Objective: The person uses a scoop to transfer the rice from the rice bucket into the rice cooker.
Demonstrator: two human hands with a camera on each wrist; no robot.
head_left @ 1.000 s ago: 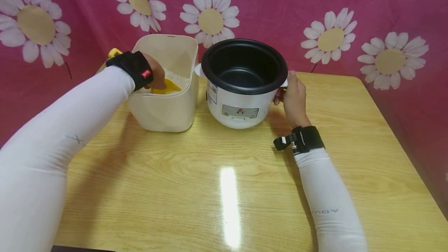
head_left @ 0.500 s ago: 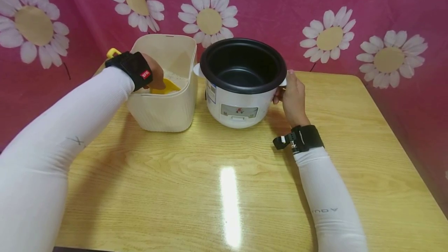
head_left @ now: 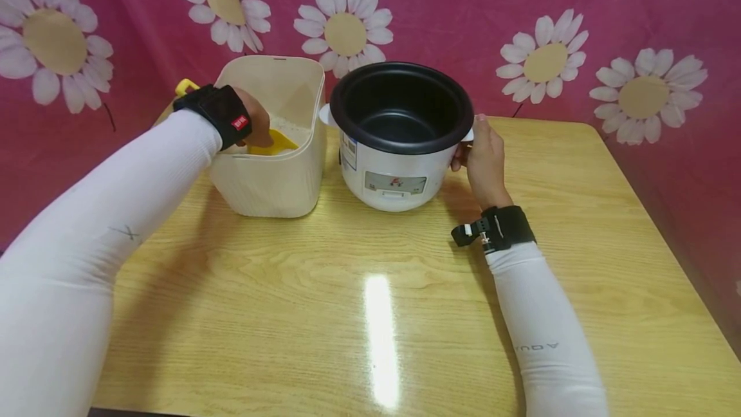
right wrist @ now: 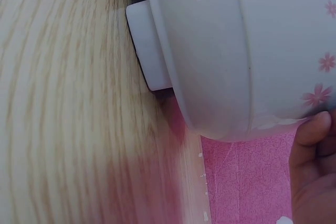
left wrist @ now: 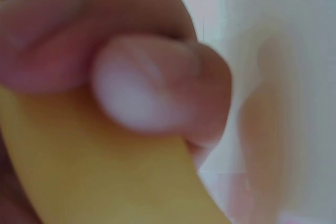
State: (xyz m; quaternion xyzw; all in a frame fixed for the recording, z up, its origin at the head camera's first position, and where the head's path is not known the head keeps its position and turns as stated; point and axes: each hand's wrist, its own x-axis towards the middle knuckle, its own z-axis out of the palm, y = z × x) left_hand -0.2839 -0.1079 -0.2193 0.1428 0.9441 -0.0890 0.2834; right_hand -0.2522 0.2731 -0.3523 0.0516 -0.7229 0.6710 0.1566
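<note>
My left hand (head_left: 255, 120) reaches over the near left rim of a cream storage bin (head_left: 269, 182) and grips a yellow scoop (head_left: 280, 142). In the left wrist view the fingers curl over the yellow scoop (left wrist: 115, 166). Whitish grains (head_left: 298, 132) show inside the bin, partly hidden by that hand. Right of the bin stands a white rice cooker (head_left: 359, 179), lidless, its black inner pot (head_left: 405, 108) visible. My right hand (head_left: 485, 163) holds the cooker's right side handle, thumb up and fingers below. The right wrist view shows the cooker's white side (right wrist: 210, 51) with pink flowers.
Both containers stand on a wood-grain table (head_left: 289, 314), near its back edge. Behind it hangs a pink cloth (head_left: 446, 11) with large white daisies. A small white foot (right wrist: 149, 45) under the cooker meets the tabletop.
</note>
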